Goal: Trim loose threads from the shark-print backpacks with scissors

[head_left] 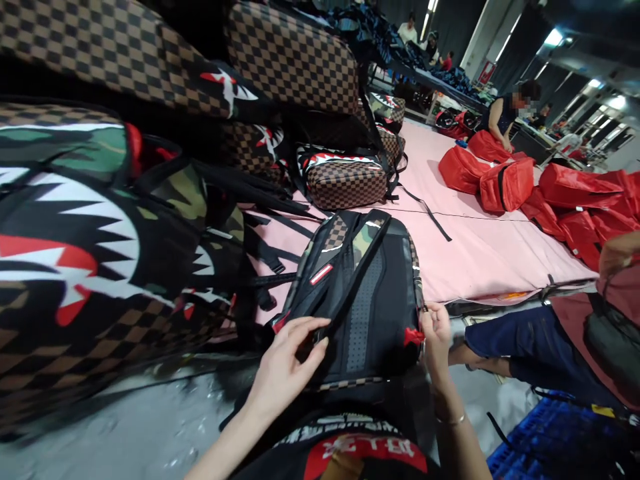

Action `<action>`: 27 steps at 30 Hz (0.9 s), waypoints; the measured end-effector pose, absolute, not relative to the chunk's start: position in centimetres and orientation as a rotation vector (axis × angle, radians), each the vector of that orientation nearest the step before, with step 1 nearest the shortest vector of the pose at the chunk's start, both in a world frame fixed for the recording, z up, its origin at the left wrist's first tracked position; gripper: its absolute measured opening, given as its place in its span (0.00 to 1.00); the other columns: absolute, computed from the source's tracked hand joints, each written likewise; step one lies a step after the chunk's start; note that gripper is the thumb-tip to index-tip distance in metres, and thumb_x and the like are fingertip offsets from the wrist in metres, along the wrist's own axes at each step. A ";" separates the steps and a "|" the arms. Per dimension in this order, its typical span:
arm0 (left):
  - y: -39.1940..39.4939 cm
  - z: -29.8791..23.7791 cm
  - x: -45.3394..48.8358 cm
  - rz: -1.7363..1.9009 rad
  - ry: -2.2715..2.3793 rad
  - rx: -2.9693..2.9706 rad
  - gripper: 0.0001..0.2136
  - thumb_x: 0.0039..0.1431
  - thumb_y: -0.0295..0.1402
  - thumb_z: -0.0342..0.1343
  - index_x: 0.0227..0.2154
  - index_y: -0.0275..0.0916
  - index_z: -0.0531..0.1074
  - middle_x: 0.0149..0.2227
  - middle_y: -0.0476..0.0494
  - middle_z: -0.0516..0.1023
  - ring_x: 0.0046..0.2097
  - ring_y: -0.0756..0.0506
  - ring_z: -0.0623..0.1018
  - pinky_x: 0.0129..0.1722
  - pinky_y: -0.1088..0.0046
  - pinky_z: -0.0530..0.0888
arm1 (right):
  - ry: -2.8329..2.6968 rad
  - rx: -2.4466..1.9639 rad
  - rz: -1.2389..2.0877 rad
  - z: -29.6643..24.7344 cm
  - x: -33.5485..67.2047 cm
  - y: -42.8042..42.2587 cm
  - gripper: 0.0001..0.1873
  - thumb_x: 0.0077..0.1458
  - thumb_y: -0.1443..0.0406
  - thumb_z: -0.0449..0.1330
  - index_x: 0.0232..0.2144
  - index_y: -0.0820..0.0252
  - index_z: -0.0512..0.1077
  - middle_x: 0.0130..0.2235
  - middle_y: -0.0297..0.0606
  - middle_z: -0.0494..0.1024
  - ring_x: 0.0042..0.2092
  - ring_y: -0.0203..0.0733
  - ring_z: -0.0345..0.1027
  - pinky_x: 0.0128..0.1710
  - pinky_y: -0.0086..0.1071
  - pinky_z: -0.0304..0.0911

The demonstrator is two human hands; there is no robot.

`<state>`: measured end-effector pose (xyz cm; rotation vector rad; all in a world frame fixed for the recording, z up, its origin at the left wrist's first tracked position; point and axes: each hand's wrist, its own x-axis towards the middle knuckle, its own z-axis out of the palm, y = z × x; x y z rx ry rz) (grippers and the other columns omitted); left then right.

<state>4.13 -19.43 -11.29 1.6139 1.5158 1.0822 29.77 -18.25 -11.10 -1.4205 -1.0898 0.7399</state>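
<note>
A black backpack (370, 293) with checkered and camouflage trim lies before me at the table's near edge, its padded back panel facing up. With thumb and fingers, my left hand (295, 350) grips a black strap (353, 287) that runs down across the panel. At the bag's right side, my right hand (436, 325) is closed in a pinch at the edge; whatever sits between those fingertips is too small to make out. A scrap of red fabric (413, 335) shows just left of that hand.
Checkered shark-print backpacks (345, 180) are piled at the left and back, with a large camouflage one (75, 247) close on my left. Red bags (507, 183) lie on the pink table (480, 250) to the right. A person (530, 333) stands near on the right; others work farther off.
</note>
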 end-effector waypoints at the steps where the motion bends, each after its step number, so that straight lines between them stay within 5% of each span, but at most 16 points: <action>1: -19.3 -11.5 3.9 0.980 1.532 1.740 0.13 0.52 0.39 0.54 0.39 0.43 0.74 0.42 0.42 0.73 0.45 0.40 0.72 0.45 0.66 0.68 | -0.993 -1.418 0.762 -11.6 30.8 -18.3 0.13 0.53 0.59 0.55 0.39 0.61 0.67 0.35 0.37 0.74 0.36 0.37 0.68 0.36 0.30 0.64; 5: -18.4 -11.2 4.7 0.781 1.491 2.041 0.13 0.55 0.42 0.51 0.36 0.41 0.74 0.37 0.41 0.74 0.42 0.38 0.72 0.45 0.62 0.68 | -0.739 -1.501 0.809 -14.7 33.6 -19.2 0.19 0.48 0.56 0.60 0.39 0.65 0.71 0.36 0.40 0.76 0.36 0.39 0.69 0.36 0.31 0.65; 11: -15.9 -10.0 10.6 0.720 1.119 2.146 0.16 0.59 0.43 0.47 0.43 0.40 0.71 0.45 0.38 0.73 0.49 0.40 0.70 0.52 0.63 0.66 | -0.522 -1.369 0.993 -19.1 31.9 -21.6 0.27 0.43 0.52 0.64 0.42 0.65 0.74 0.41 0.45 0.78 0.43 0.47 0.71 0.43 0.39 0.67; 15: -14.4 -11.1 15.9 0.622 1.040 2.110 0.23 0.55 0.41 0.51 0.50 0.31 0.66 0.54 0.28 0.66 0.57 0.33 0.63 0.57 0.54 0.61 | -0.621 -1.347 1.002 -19.4 30.1 -22.4 0.29 0.43 0.53 0.65 0.46 0.64 0.73 0.45 0.45 0.76 0.47 0.48 0.69 0.51 0.43 0.62; 18: -13.4 -12.1 18.9 0.704 1.051 2.013 0.21 0.49 0.32 0.54 0.46 0.29 0.68 0.55 0.25 0.64 0.59 0.31 0.58 0.58 0.52 0.58 | -0.659 -1.337 1.043 -19.3 29.5 -22.6 0.28 0.42 0.54 0.67 0.44 0.64 0.73 0.44 0.44 0.77 0.45 0.47 0.70 0.51 0.44 0.62; 22: -11.9 -12.5 20.5 0.820 1.095 1.893 0.13 0.46 0.23 0.49 0.36 0.32 0.71 0.46 0.29 0.72 0.54 0.33 0.65 0.54 0.54 0.63 | -0.637 -1.353 1.024 -19.5 29.4 -22.6 0.27 0.42 0.55 0.67 0.43 0.64 0.74 0.39 0.41 0.79 0.39 0.42 0.71 0.48 0.40 0.64; 27: -10.2 -10.3 17.4 0.990 1.159 1.628 0.15 0.52 0.25 0.41 0.40 0.36 0.69 0.38 0.39 0.76 0.41 0.41 0.75 0.44 0.63 0.71 | -0.646 -1.364 1.010 -19.8 29.5 -22.6 0.28 0.42 0.55 0.67 0.45 0.63 0.74 0.38 0.40 0.78 0.38 0.42 0.71 0.46 0.39 0.64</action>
